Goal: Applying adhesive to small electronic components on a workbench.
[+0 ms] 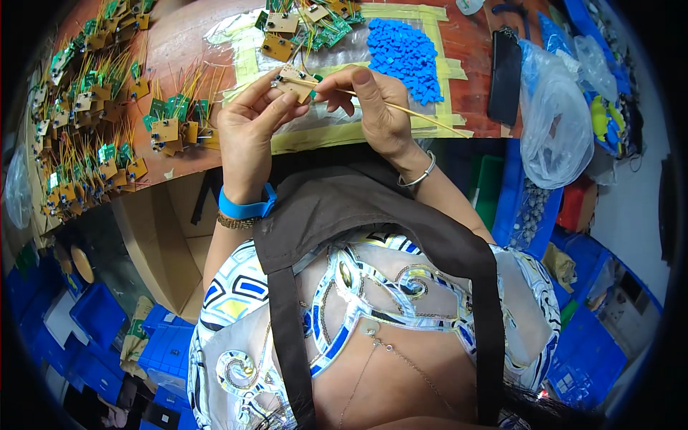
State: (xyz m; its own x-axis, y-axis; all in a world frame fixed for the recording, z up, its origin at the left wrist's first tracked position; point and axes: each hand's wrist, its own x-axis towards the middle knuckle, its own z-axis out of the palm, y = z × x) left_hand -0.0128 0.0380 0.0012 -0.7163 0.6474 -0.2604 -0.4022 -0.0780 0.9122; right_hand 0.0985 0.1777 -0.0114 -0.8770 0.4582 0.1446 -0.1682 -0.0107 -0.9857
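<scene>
Between the thumb and fingers of my left hand [246, 136] is a small tan circuit board [298, 82] with a dark component at its left end. My right hand [383, 115] pinches a thin wooden stick [424, 117], whose tip meets the board's face. A bit of green board [316, 79] shows at the board's right edge, close to my right fingertips. Just right of and beyond my right hand, a flat pile of small blue pieces [405, 57] lies on a work mat [315, 132] edged with yellow tape. More tan and green boards [282, 23] with wires lie beyond my left hand.
Rows of wired circuit boards [93, 100] cover the left of the reddish table [186, 39], with a smaller cluster [166, 129] nearer my left wrist. A black phone [504, 77] and clear plastic bags [555, 122] sit at the right. Below the table edge stands an open cardboard box [154, 229].
</scene>
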